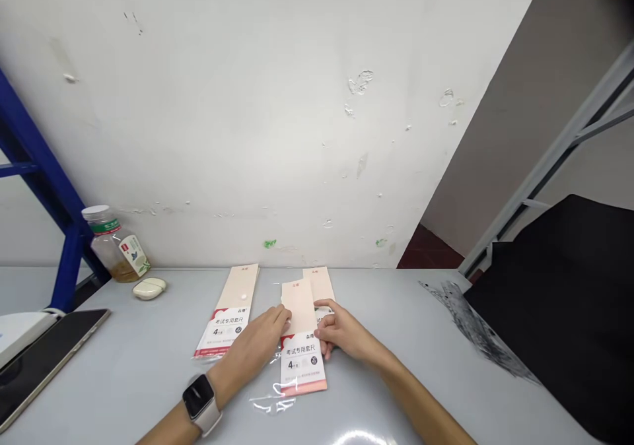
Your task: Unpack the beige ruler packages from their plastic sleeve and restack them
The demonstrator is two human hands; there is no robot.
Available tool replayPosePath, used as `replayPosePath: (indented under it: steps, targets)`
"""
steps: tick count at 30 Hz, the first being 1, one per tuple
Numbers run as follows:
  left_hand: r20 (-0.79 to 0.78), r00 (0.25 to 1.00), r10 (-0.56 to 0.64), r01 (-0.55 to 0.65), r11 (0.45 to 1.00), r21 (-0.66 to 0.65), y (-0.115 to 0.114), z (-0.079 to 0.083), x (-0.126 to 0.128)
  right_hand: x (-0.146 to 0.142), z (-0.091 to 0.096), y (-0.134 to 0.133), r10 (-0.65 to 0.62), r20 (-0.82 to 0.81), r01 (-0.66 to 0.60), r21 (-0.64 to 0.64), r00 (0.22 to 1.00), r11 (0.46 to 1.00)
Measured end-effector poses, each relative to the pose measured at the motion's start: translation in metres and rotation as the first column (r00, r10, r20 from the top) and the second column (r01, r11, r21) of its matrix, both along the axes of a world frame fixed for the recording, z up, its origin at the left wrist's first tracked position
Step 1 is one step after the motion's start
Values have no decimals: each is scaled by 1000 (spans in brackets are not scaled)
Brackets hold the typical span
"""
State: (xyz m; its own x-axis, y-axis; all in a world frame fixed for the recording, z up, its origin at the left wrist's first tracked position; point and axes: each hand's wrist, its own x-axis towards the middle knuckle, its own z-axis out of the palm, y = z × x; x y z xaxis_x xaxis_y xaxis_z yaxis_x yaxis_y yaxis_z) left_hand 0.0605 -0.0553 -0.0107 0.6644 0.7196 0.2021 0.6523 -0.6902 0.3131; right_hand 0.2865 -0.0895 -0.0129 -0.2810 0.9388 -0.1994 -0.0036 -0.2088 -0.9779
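A ruler set packet (300, 349), cream above and white and red below, lies on the grey table in front of me. My left hand (260, 336), with a watch (199, 397) on its wrist, has curled fingers at the packet's left edge. At the right edge, my right hand (341, 329) pinches the same packet between thumb and fingers. Clear plastic film (272, 402) shows beneath and to the left of it. A second packet (238, 293) lies to the left, and a third packet (318, 281) is partly covered behind the middle one.
At the back left stand a plastic jar (119, 243) with brown contents and a small cream case (149, 288). A phone or tablet (49, 359) rests at the left edge. The white wall (297, 135) borders the table's back; a black sheet (559, 313) covers the right side.
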Motion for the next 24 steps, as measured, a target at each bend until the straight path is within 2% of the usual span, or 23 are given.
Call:
replayPosePath:
  steps: [9, 20, 24]
  targets:
    - [48, 999, 19, -15, 996, -85, -7, 11, 4, -22, -2, -4, -34, -100, 34, -5, 994, 999]
    - [-22, 1000, 3, -2, 999, 42, -3, 5, 2, -27, -4, -4, -34, -106, 34, -3, 994, 999]
    - [-39, 999, 18, -17, 999, 35, -3, 5, 3, -25, -3, -4, -26, -92, 26, -3, 995, 1000]
